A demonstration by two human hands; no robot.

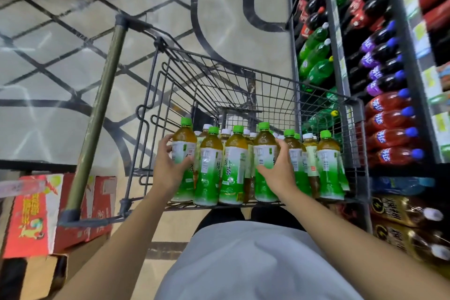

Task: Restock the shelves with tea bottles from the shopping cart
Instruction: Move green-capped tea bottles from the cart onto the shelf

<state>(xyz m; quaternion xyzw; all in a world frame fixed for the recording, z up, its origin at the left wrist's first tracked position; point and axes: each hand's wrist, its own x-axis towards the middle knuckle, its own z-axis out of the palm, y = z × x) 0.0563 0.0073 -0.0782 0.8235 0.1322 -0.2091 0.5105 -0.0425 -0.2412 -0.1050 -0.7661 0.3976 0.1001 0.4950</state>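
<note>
- Left hand [170, 165] curled round the leftmost tea bottle [183, 161], right hand [277, 165] round another bottle [265, 161], lower centre, inside the cart [360, 129].
- Risk: knocking over tightly packed neighbours while lifting.
- Green labels, characters 绿茶 legible; other print too blurred.
</note>
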